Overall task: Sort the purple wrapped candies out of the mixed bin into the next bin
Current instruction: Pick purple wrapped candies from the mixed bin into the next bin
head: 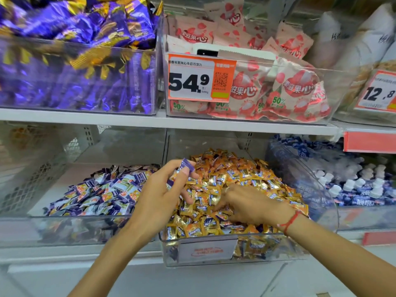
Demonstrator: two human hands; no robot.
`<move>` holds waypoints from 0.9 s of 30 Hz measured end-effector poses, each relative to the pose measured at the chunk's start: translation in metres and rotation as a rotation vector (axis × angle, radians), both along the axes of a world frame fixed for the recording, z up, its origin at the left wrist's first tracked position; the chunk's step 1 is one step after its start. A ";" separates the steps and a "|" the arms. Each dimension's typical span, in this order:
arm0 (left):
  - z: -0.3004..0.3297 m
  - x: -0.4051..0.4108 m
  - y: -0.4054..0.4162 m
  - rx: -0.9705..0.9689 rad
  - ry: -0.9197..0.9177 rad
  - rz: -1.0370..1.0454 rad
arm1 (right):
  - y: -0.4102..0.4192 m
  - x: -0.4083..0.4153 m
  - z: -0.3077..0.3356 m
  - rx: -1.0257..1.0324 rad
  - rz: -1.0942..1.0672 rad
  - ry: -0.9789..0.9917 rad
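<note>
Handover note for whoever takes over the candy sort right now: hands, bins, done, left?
Left hand: pinches one purple candy between thumb and fingers, raised over the left edge of the mixed bin.
Right hand: fingers down in the orange pile, digging; whether it holds anything cannot be seen.
Next bin, to the left: already holds a heap of purple and white candies.
Done: one purple candy picked out, not yet dropped.
Left: drop it in the next bin, then keep searching; a few purple wrappers show at the mixed bin's front.

bare forearms, red string bracelet (289, 222) (right wrist)
</note>
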State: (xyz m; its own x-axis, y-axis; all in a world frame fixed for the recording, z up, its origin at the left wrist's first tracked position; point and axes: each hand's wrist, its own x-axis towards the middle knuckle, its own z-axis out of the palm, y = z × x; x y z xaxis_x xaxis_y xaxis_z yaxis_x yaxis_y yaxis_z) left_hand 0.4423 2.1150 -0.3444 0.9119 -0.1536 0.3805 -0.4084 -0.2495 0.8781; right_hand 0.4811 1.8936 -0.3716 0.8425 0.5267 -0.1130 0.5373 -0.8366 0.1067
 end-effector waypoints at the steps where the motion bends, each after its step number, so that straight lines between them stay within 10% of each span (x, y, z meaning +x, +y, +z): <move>1: -0.003 0.001 0.000 -0.002 -0.005 0.009 | 0.001 0.002 0.001 0.038 -0.007 0.018; 10: 0.000 0.016 0.002 0.021 0.005 -0.022 | -0.012 -0.017 0.017 0.878 -0.299 0.364; 17: -0.006 0.012 -0.001 0.041 -0.041 0.020 | 0.051 -0.041 0.050 1.439 -0.239 0.226; 24: -0.008 0.006 0.000 -0.017 -0.065 0.069 | 0.042 -0.033 0.049 1.304 -0.208 0.203; 27: -0.009 0.003 0.000 0.012 -0.044 0.060 | 0.010 -0.020 0.032 0.731 -0.170 0.221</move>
